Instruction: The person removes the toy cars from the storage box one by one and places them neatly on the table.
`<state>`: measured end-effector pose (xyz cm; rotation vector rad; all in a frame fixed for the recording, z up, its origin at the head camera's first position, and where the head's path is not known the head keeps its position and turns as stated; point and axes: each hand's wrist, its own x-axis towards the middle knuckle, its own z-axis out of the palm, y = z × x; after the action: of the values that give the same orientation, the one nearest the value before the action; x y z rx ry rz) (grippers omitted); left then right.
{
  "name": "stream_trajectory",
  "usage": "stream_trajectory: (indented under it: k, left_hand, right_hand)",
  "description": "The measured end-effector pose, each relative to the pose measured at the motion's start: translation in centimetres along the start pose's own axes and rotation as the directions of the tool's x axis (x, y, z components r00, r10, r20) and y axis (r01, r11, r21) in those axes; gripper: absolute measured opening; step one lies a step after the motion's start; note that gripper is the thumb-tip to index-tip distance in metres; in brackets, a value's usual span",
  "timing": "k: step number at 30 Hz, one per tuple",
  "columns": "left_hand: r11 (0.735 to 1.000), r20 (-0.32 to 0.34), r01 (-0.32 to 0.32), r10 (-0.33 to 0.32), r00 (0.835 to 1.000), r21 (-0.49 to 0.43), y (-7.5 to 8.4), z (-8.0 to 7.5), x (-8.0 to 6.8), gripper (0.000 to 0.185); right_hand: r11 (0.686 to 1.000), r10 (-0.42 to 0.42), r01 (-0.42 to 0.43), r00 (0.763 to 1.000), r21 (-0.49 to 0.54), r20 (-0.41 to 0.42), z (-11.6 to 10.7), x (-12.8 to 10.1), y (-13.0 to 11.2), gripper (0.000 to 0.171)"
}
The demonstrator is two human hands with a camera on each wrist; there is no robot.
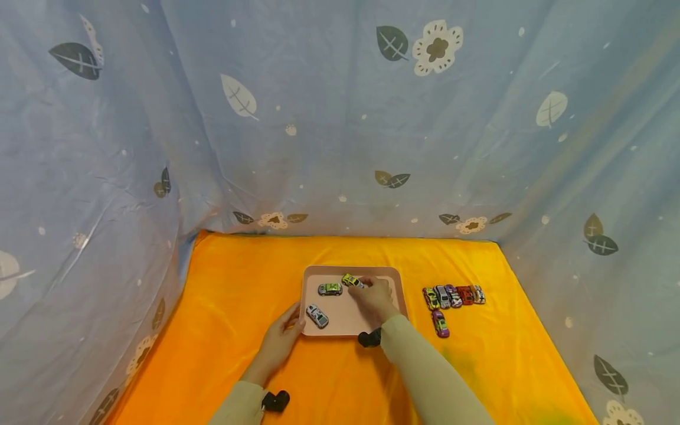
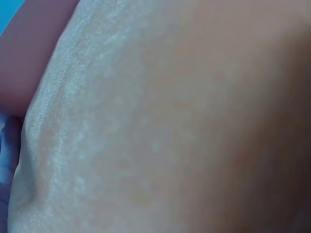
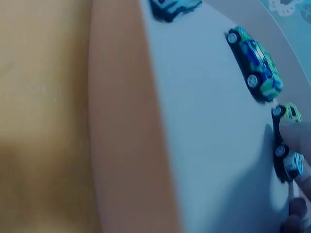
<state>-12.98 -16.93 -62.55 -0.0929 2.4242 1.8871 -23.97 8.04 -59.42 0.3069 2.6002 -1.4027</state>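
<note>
A pink tray point(image 1: 340, 321) lies on the orange cloth with three toy cars in it. My right hand point(image 1: 376, 298) reaches over its right part and pinches a yellow toy car point(image 1: 352, 281) near the back wall; in the right wrist view a finger lies against that car's side point(image 3: 279, 127). Left of it stands a green toy car point(image 1: 330, 289), and a white toy car point(image 1: 317, 316) sits slanted near the front left corner. My left hand point(image 1: 281, 336) rests at the tray's left edge, fingers loosely extended. Skin blurs most of the left wrist view.
Right of the tray, several toy cars point(image 1: 454, 296) stand side by side in a row on the orange cloth point(image 1: 244, 277). A purple and green toy car point(image 1: 440, 324) sits in front of the row's left end. Blue patterned curtains point(image 1: 319, 147) enclose the back and sides.
</note>
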Motion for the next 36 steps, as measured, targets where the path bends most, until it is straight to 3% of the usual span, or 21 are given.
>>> stream_trajectory:
  k: [9,16,24,28,32,36]
  left_hand:
    - [1.0,0.011,-0.024,0.025,1.0,-0.017,-0.1,0.0,0.0,0.054]
    - [0.999,-0.005,-0.031,0.031,0.999,-0.012,0.1,-0.1,-0.2,0.054]
    - [0.999,0.018,-0.025,0.025,1.0,-0.035,2.4,-0.4,-0.9,0.054]
    - [0.999,0.034,-0.043,0.044,0.998,-0.021,3.1,-0.5,-1.1,0.054]
    - [0.999,0.025,-0.032,0.033,0.999,-0.026,1.5,-0.3,-0.7,0.054]
    - [1.0,0.005,-0.03,0.03,1.0,-0.009,0.2,-0.2,-0.2,0.054]
  right_hand:
    - [0.994,-0.005,0.001,0.999,-0.106,-0.044,0.6,-0.5,-0.7,0.042]
    - [0.992,0.002,-0.007,0.999,-0.123,-0.038,0.5,-0.4,-0.9,0.042]
    - [0.986,-0.008,0.006,1.0,-0.165,-0.008,0.1,-0.3,-0.9,0.039]
    - [0.977,-0.093,0.101,0.994,-0.188,0.05,-1.0,-1.0,-0.6,0.034]
    - [0.965,-0.186,0.198,0.979,-0.17,0.083,-3.1,-1.9,0.2,0.032]
    - [0.946,-0.256,0.256,0.966,-0.201,0.024,-6.4,-2.7,0.9,0.035]
